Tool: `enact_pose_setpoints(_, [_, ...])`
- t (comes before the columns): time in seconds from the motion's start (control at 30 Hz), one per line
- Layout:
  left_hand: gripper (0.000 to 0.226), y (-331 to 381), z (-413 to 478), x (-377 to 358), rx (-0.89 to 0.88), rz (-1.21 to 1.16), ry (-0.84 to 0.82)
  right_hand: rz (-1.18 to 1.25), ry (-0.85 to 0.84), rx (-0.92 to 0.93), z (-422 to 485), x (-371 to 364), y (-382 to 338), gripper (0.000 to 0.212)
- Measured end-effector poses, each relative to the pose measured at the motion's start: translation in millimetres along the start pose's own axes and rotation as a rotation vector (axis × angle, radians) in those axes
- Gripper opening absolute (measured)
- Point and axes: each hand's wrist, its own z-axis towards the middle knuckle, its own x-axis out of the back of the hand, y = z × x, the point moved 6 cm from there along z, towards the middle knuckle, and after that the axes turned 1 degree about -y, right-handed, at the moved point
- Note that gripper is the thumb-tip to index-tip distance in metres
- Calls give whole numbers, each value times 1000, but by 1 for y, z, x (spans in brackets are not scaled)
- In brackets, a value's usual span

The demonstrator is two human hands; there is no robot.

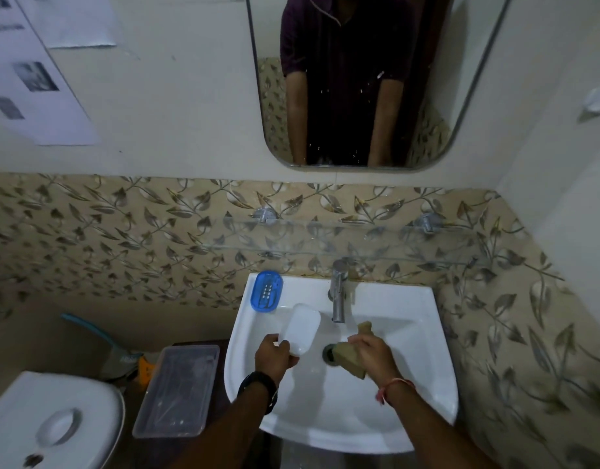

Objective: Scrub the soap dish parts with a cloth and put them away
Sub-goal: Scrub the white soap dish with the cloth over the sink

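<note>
Over the white sink (pixel 407 411), my left hand (pixel 273 357) grips the near end of a translucent white soap dish part (pixel 302 328), which tilts up toward the tap. My right hand (pixel 371 355) is closed on a wet olive-brown cloth (pixel 351 357) that hangs above the drain (pixel 328 354). A blue soap dish part (pixel 266 292) with a slotted centre rests on the sink's back left corner. The two hands are apart, with the cloth to the right of the white part.
A chrome tap (pixel 338 292) stands at the back of the sink. A glass shelf (pixel 342 236) runs along the tiled wall above it. A clear plastic box (pixel 176 390) sits left of the sink, and a white toilet tank (pixel 51 421) is at bottom left.
</note>
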Motion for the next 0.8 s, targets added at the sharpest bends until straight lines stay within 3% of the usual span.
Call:
enact_pose_setpoints(0.13, [20,-2,-14,-3,-33,9,-91,-67,-21,64,1,-12,-23,16])
enact_pose_setpoints(0.23, [21,-2,-21,-5,-36,5,-161,-143,-11,107,2,-10,-36,23])
enact_pose_setpoints(0.47, [22,-6,-30,-6,68,-5,-320,-330,26,177,7,-2,-46,19])
enact_pose_setpoints(0.57, [30,-10,-37,-13,222,-187,-382,-354,54,180,7,-1,-52,18])
enact_pose_setpoints(0.7, [61,-16,-52,-42,462,-605,-519,-358,72,215,5,-2,-61,18])
enact_pose_setpoints(0.8, [66,-10,-59,-55,480,-897,-602,-344,78,236,3,1,-66,18])
